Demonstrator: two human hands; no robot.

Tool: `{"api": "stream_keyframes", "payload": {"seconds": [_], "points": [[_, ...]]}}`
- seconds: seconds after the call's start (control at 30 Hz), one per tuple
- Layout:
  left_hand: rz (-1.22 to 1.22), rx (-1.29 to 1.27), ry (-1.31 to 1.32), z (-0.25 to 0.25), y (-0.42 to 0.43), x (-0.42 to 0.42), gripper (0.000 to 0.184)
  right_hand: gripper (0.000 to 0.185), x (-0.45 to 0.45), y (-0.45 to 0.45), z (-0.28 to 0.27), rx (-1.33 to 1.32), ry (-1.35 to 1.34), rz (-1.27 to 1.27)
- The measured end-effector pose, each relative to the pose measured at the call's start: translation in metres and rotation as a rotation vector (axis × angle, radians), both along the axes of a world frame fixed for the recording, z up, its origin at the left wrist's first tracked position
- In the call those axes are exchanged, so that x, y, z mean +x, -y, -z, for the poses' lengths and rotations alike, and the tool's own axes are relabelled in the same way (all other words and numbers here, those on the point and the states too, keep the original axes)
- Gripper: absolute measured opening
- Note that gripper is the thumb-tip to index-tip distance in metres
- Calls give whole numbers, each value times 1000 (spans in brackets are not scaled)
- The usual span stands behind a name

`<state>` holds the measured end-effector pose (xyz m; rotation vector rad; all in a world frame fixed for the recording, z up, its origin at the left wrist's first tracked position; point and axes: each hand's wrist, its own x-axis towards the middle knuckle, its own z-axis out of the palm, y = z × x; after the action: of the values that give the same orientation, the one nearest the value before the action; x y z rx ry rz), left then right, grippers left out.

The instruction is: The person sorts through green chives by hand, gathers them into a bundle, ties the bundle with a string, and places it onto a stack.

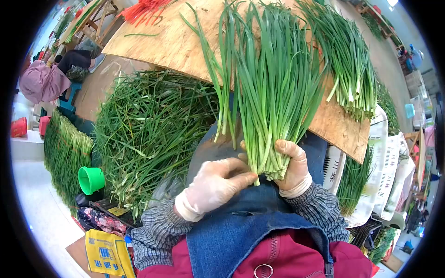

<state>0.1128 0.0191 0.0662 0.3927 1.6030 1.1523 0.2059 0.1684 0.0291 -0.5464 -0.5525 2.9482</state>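
Observation:
My right hand (293,169), in a thin whitish glove, is wrapped round the pale lower ends of a bunch of garlic chives (278,88). The long green leaves fan away from me over the wooden board (176,39). My left hand (222,183), gloved too, is at the left side of the stem ends, thumb and fingers closed on the base of one chive there. A few looser chives (223,92) lie just left of the bunch. Another pile of chives (350,69) rests on the board's right part, its stem ends toward me.
A large tangled heap of greens (153,129) is at my left, beside tied upright bundles (69,153) and a green cup (91,180). Red strips (143,10) lie at the board's far edge. White crates (378,162) stand at right. A person in pink (44,81) sits far left.

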Motion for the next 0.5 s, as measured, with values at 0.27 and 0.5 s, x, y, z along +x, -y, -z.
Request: {"api": "stream_keyframes", "payload": {"seconds": [0.27,0.5], "points": [[-44,60,239,10,4,-3,14,62,3,-3,2,20,-2,-24],[-209,42,-580,-12,62,-14,6,58,6,-7,1,-29,-18,9]]}}
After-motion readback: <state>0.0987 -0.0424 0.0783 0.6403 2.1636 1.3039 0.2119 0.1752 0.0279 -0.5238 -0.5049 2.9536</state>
